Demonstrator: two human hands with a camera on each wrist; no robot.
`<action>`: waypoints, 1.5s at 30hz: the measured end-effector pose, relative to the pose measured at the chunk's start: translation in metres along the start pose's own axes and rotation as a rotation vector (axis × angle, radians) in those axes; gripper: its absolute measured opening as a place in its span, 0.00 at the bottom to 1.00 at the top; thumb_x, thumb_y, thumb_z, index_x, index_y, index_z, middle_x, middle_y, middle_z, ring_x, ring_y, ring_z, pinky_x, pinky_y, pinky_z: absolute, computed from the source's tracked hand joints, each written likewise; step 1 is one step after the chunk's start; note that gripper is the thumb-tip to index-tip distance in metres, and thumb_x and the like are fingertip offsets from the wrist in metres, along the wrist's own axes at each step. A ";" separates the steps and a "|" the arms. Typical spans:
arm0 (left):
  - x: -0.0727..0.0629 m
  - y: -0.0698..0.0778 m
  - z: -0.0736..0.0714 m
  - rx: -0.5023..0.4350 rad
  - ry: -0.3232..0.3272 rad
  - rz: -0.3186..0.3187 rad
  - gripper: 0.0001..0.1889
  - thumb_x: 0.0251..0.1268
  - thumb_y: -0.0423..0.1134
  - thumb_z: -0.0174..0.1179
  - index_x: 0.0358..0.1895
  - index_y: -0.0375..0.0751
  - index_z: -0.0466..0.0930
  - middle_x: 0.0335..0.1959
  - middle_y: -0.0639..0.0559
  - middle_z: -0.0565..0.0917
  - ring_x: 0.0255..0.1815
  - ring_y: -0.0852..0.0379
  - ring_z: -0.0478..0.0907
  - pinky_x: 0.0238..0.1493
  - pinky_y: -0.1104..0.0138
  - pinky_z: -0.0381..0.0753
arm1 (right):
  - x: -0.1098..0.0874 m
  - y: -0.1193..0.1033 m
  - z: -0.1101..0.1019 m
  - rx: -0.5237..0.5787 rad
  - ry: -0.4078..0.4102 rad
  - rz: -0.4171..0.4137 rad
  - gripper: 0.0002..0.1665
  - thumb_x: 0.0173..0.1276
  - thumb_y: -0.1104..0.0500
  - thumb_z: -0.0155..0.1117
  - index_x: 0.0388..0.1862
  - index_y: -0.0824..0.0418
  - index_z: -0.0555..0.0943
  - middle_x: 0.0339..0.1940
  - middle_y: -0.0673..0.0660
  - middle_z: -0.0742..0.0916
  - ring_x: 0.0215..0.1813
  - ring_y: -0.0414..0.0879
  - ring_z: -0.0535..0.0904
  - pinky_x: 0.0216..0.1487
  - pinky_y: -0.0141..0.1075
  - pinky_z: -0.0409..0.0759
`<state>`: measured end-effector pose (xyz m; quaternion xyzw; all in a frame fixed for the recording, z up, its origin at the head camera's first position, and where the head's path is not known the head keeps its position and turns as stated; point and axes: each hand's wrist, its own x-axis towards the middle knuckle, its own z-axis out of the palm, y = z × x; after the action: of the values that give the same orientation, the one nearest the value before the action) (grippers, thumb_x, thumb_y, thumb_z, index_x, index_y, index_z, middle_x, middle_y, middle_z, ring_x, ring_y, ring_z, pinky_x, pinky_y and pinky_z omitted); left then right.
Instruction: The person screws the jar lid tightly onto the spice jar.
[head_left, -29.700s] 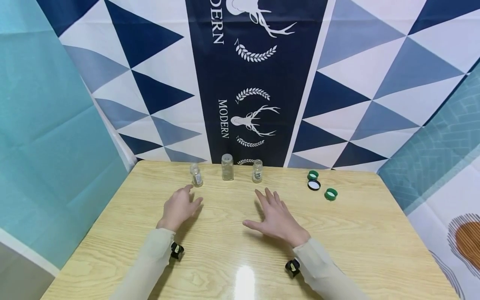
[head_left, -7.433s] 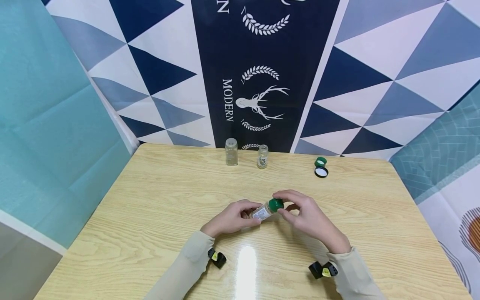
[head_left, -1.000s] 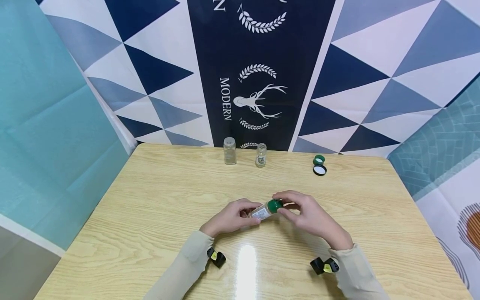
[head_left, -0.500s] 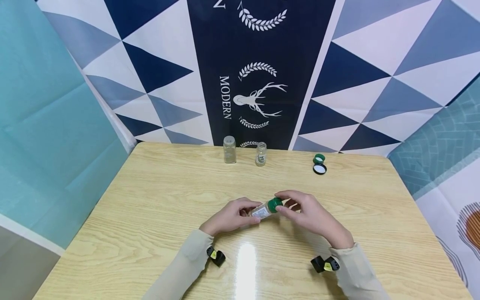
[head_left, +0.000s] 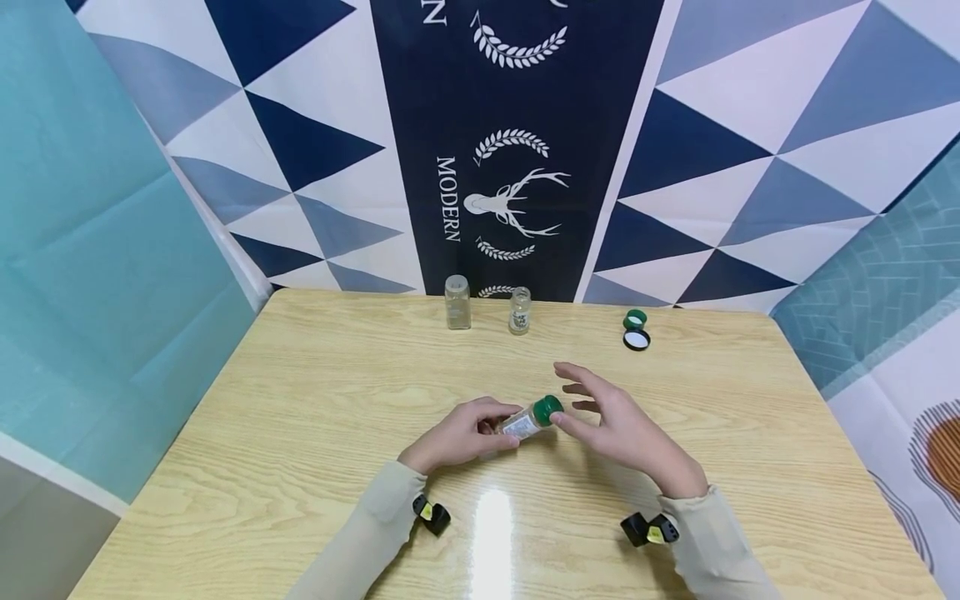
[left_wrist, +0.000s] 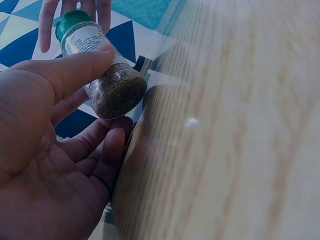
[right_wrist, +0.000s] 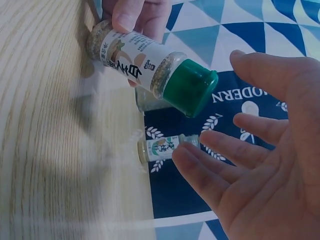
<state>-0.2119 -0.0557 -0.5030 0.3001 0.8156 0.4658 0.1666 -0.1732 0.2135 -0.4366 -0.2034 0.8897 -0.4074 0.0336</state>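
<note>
My left hand (head_left: 459, 432) holds a spice jar (head_left: 519, 426) tilted low over the table, thumb on one side and fingers on the other. Brown granules fill the jar's lower part in the left wrist view, and a printed white label (right_wrist: 132, 60) wraps its middle. A green cap (right_wrist: 190, 87) sits on the mouth, pointing right. Beside that cap my right hand (head_left: 626, 429) has its fingers spread and holds nothing. In the right wrist view a gap shows between the right hand (right_wrist: 270, 150) and the cap.
At the table's back edge stand a squarish clear jar (head_left: 457, 303) and a small uncapped glass jar (head_left: 520, 312) with a label. Back right, a green cap (head_left: 635, 319) lies against a black cap (head_left: 637, 339). Patterned cloth (head_left: 322, 150) hangs behind the table.
My right fingers have let go of the green cap and spread; the left hand keeps its grip. Much earlier this jar stood uncapped at the back left, and three caps lay at the right.
</note>
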 end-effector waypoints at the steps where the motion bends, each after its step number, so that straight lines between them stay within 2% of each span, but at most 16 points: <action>1: 0.000 0.000 0.000 0.000 0.001 0.002 0.25 0.70 0.48 0.68 0.68 0.51 0.80 0.49 0.55 0.82 0.42 0.62 0.76 0.44 0.70 0.78 | 0.000 0.000 0.000 0.001 0.001 -0.005 0.43 0.73 0.49 0.69 0.80 0.57 0.63 0.76 0.64 0.74 0.70 0.61 0.76 0.66 0.54 0.80; 6: 0.001 -0.001 0.000 0.010 0.011 0.018 0.25 0.69 0.47 0.69 0.67 0.50 0.80 0.48 0.55 0.82 0.42 0.62 0.76 0.44 0.70 0.78 | 0.000 -0.001 0.001 -0.001 0.010 -0.044 0.43 0.70 0.57 0.72 0.79 0.58 0.64 0.75 0.63 0.75 0.71 0.62 0.75 0.67 0.54 0.79; 12: 0.001 0.000 0.001 0.018 0.013 0.017 0.25 0.69 0.47 0.70 0.68 0.50 0.80 0.47 0.56 0.82 0.43 0.62 0.76 0.45 0.70 0.78 | 0.001 0.000 0.004 -0.025 0.025 -0.129 0.38 0.66 0.66 0.73 0.74 0.61 0.71 0.71 0.62 0.79 0.70 0.62 0.76 0.64 0.52 0.81; 24: 0.001 -0.001 0.000 0.015 0.008 0.026 0.25 0.69 0.47 0.69 0.68 0.50 0.80 0.48 0.56 0.82 0.42 0.62 0.76 0.45 0.70 0.79 | 0.001 0.002 0.006 -0.023 0.034 -0.216 0.32 0.61 0.79 0.68 0.64 0.65 0.79 0.64 0.62 0.84 0.63 0.60 0.82 0.60 0.52 0.84; 35: 0.000 0.000 0.000 0.013 0.008 0.010 0.25 0.69 0.47 0.69 0.68 0.51 0.80 0.48 0.56 0.82 0.43 0.62 0.77 0.45 0.70 0.79 | 0.002 0.003 0.005 -0.053 0.019 -0.168 0.24 0.65 0.74 0.68 0.59 0.62 0.83 0.59 0.60 0.86 0.52 0.54 0.87 0.50 0.42 0.88; 45: 0.001 -0.001 0.000 0.019 0.010 0.011 0.25 0.69 0.47 0.69 0.68 0.50 0.80 0.48 0.56 0.82 0.43 0.62 0.76 0.45 0.70 0.79 | 0.002 0.003 0.005 -0.054 0.015 -0.067 0.19 0.72 0.63 0.68 0.60 0.63 0.82 0.57 0.57 0.87 0.52 0.50 0.86 0.50 0.42 0.88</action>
<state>-0.2124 -0.0554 -0.5036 0.3039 0.8192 0.4604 0.1568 -0.1745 0.2111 -0.4416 -0.2308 0.8932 -0.3858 0.0077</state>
